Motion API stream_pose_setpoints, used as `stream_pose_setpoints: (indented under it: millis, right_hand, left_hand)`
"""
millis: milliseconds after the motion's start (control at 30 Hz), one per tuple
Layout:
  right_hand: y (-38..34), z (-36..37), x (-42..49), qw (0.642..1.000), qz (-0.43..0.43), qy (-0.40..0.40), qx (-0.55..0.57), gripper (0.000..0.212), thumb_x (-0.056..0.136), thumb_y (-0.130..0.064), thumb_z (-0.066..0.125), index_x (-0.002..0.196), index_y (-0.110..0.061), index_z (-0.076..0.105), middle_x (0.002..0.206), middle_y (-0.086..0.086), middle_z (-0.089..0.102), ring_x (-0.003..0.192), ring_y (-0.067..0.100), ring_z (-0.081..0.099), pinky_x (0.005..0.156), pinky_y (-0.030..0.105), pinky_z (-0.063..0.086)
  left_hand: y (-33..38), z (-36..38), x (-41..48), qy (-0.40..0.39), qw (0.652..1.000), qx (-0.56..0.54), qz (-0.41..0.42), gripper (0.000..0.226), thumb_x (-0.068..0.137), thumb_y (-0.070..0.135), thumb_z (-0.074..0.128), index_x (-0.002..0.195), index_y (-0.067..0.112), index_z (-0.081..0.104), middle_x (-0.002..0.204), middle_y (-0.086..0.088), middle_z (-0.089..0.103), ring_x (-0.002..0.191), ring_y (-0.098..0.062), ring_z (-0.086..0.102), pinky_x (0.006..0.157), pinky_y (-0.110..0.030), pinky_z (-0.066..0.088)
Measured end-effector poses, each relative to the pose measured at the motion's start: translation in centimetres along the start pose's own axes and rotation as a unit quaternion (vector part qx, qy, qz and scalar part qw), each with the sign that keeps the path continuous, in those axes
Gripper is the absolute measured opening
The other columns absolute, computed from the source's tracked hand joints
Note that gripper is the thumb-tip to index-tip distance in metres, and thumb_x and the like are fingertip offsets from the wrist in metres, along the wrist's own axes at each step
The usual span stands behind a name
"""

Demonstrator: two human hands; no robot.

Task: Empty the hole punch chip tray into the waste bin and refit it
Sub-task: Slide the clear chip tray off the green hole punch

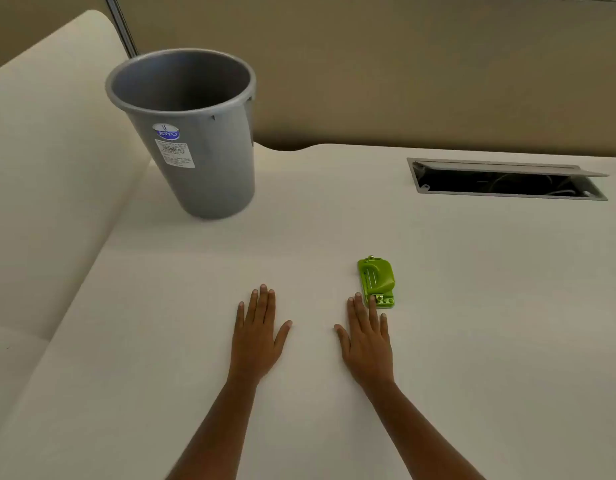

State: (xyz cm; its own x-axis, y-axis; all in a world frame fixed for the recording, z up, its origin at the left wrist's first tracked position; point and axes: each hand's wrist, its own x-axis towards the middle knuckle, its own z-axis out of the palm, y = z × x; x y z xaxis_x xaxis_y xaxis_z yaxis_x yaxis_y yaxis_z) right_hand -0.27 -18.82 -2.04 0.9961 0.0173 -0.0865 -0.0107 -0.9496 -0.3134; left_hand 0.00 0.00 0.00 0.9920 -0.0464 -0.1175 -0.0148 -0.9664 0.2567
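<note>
Grey waste bin [192, 133] upper left looks empty; both hands, left hand [257, 336] and right hand [367, 341], lie flat and open, the right's fingertips touching the green hole punch [376, 281].

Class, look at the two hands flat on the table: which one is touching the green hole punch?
The right hand: its fingertips reach the hole punch; the left hand lies apart from it.

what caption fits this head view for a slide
Both hands, left hand and right hand, flat on the table before a green hole punch, grey waste bin behind.
</note>
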Motion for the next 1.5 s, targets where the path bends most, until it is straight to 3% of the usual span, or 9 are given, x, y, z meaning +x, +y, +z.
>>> stream_pose_setpoints:
  millis: [133, 233, 367, 567, 1000, 1100, 1200, 1367, 1500]
  right_hand:
    - [-0.2, -0.8, -0.2, 1.000, -0.006, 0.025, -0.011, 0.057, 0.094, -0.035, 0.040, 0.143, -0.009, 0.026, 0.155, 0.010, 0.020, 0.144, 0.031, 0.014, 0.116, 0.042, 0.019]
    - [-0.2, -2.0, -0.1, 0.992, -0.039, 0.118, -0.036, 0.044, 0.091, -0.031, 0.043, 0.117, -0.002, 0.062, 0.125, 0.020, 0.062, 0.114, 0.035, 0.060, 0.086, 0.041, 0.054]
    - [0.6, -3.8, 1.3, 0.977, -0.048, 0.204, -0.039, 0.027, 0.079, -0.012, 0.064, 0.102, 0.001, 0.068, 0.100, 0.022, 0.070, 0.086, 0.037, 0.069, 0.061, 0.038, 0.057]
    - [1.2, -5.8, 4.2, 0.974, 0.133, 0.155, 0.103, 0.043, 0.091, -0.014, 0.048, 0.132, -0.005, 0.043, 0.128, 0.019, 0.049, 0.115, 0.036, 0.048, 0.087, 0.044, 0.046]
    - [1.6, -7.8, 6.5, 0.842, 0.310, 0.061, 0.437, 0.030, 0.086, -0.009, 0.055, 0.116, -0.003, 0.061, 0.108, 0.021, 0.066, 0.100, 0.036, 0.062, 0.089, 0.039, 0.048]
    - [1.0, -8.1, 5.8, 0.778, 0.310, 0.028, 0.546, 0.019, 0.087, -0.001, 0.053, 0.103, 0.005, 0.062, 0.085, 0.017, 0.062, 0.075, 0.029, 0.060, 0.072, 0.029, 0.056]
    - [0.0, -8.6, 4.8, 0.659, 0.334, -0.037, 0.672, 0.016, 0.090, 0.001, 0.046, 0.080, -0.002, 0.058, 0.063, 0.010, 0.060, 0.059, 0.017, 0.056, 0.042, 0.014, 0.051]
    - [-1.1, -9.5, 3.4, 0.518, 0.349, -0.173, 0.762, 0.024, 0.092, -0.001, 0.040, 0.074, -0.001, 0.056, 0.045, 0.009, 0.064, 0.045, 0.015, 0.058, 0.043, 0.017, 0.051]
    - [-1.5, -9.9, 2.8, 0.453, 0.325, -0.205, 0.804, 0.045, 0.090, 0.003, 0.031, 0.063, 0.000, 0.067, 0.053, 0.013, 0.068, 0.043, 0.021, 0.066, 0.045, 0.024, 0.055]
  left_hand:
    - [-0.1, -0.2, 0.1, 0.022, 1.000, 0.008, 0.000, 0.091, 0.090, 0.054, -0.011, 0.130, -0.003, 0.048, 0.138, -0.022, 0.049, 0.125, -0.039, 0.048, 0.101, -0.053, 0.039]
    - [-0.2, 0.1, 0.9, 0.049, 0.999, 0.012, 0.018, 0.098, 0.083, 0.060, -0.019, 0.138, 0.000, 0.036, 0.148, -0.020, 0.034, 0.135, -0.037, 0.035, 0.110, -0.049, 0.030]
    - [0.5, -1.0, 2.3, 0.038, 0.999, -0.004, 0.026, 0.098, 0.077, 0.059, -0.023, 0.144, 0.004, 0.023, 0.154, -0.018, 0.020, 0.142, -0.034, 0.021, 0.117, -0.044, 0.019]
    - [1.9, -1.2, 3.6, 0.054, 0.997, -0.058, -0.014, 0.050, 0.099, 0.031, 0.026, 0.146, 0.012, 0.023, 0.156, -0.010, 0.020, 0.146, -0.020, 0.015, 0.118, -0.029, 0.016]
    - [3.5, -3.1, 3.1, 0.089, 0.938, -0.326, -0.072, 0.029, 0.095, 0.008, 0.042, 0.119, 0.005, 0.057, 0.128, -0.010, 0.058, 0.120, -0.023, 0.053, 0.100, -0.027, 0.040]
    - [4.6, -3.7, 3.6, 0.050, 0.916, -0.390, -0.081, 0.031, 0.095, 0.005, 0.039, 0.121, 0.006, 0.055, 0.128, -0.012, 0.058, 0.119, -0.024, 0.053, 0.099, -0.028, 0.040]
    - [5.5, -4.3, 3.9, -0.019, 0.892, -0.442, -0.094, 0.038, 0.095, 0.005, 0.036, 0.130, 0.014, 0.048, 0.132, -0.015, 0.052, 0.121, -0.025, 0.050, 0.096, -0.028, 0.040]
    - [6.4, -5.2, 3.7, -0.093, 0.834, -0.531, -0.116, 0.040, 0.098, 0.015, 0.035, 0.138, 0.018, 0.038, 0.132, -0.014, 0.049, 0.123, -0.025, 0.047, 0.100, -0.035, 0.039]
    - [6.5, -5.9, 3.0, -0.111, 0.743, -0.648, -0.125, 0.018, 0.099, 0.016, 0.037, 0.108, 0.010, 0.051, 0.098, -0.008, 0.057, 0.077, -0.017, 0.061, 0.070, -0.026, 0.055]
